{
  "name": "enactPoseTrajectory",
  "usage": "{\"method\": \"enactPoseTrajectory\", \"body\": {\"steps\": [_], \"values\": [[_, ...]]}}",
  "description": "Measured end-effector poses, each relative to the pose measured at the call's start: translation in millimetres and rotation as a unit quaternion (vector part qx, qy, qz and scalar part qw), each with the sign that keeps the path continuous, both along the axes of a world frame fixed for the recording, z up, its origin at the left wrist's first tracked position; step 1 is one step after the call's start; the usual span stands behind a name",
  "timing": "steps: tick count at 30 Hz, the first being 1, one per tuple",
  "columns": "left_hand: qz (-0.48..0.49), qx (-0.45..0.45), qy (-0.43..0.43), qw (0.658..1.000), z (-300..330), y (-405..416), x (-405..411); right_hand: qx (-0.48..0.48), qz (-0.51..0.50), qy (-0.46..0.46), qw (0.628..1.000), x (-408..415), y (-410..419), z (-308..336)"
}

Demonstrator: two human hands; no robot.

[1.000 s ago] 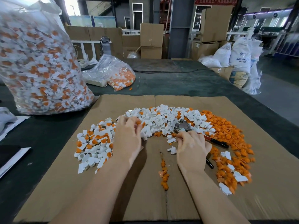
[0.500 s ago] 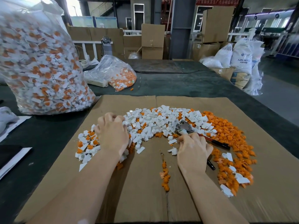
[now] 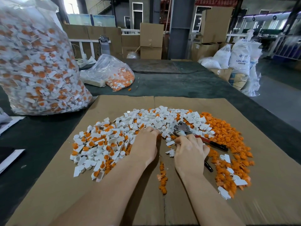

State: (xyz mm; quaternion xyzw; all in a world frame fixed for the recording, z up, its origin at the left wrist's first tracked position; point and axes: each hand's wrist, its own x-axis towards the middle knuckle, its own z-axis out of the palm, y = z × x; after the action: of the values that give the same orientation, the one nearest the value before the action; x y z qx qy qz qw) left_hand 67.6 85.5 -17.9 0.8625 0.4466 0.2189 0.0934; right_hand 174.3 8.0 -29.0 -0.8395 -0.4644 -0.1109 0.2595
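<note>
- Where counting is possible, one left hand [image 3: 145,147], one right hand [image 3: 189,152], one pair of pliers [image 3: 182,128], one cardboard sheet [image 3: 114,193] and two clear bags are seen; the loose plastic pieces are too many to be counted.
- Three heaps are spread in an arc on the cardboard sheet: a mixed heap [image 3: 97,144] of white and orange at the left, a white heap [image 3: 154,118] in the centre, an orange heap [image 3: 228,137] at the right.
- One short strip of orange pieces [image 3: 162,178] is laid along the sheet's seam, between the forearms.
- The pliers are gripped by the right hand, fingers curled round the handles; the metal head is pointed away, at the near edge of the white heap.
- The left hand is held palm down, its fingertips curled into the white heap just left of the pliers' head; whether a piece is pinched cannot be told.
- A large bag [image 3: 37,66] and a smaller bag [image 3: 112,72] of like pieces are set on the worktop [image 3: 40,136].
</note>
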Motion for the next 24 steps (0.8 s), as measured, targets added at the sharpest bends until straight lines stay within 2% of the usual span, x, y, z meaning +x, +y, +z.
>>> {"method": "enactPoseTrajectory", "body": {"steps": [4, 10, 14, 16, 19, 24], "values": [[0.003, -0.035, -0.054, 0.998, 0.4, -1.2, 1.0, 0.017, 0.002, 0.007, 1.0, -0.7, 0.2, 0.0], [-0.02, -0.076, -0.053, 0.995, 4.3, -6.2, 3.2, 0.015, 0.018, 0.019, 1.0, -0.4, -0.1, 0.1], [0.001, -0.117, -0.128, 0.985, 6.6, -11.7, 3.7, 0.066, 0.065, 0.038, 0.995, -2.0, -0.6, 0.9], [0.016, -0.151, -0.185, 0.971, 8.5, -14.0, 3.6, 0.096, 0.096, 0.042, 0.99, -2.6, -1.6, 0.6], [0.021, -0.206, -0.243, 0.948, 12.3, -16.3, 4.1, 0.092, 0.118, 0.04, 0.988, -2.7, -2.5, 1.0], [0.013, -0.213, -0.235, 0.948, 12.5, -16.6, 2.9, 0.086, 0.12, 0.046, 0.988, -2.5, -3.2, 1.6]]}}
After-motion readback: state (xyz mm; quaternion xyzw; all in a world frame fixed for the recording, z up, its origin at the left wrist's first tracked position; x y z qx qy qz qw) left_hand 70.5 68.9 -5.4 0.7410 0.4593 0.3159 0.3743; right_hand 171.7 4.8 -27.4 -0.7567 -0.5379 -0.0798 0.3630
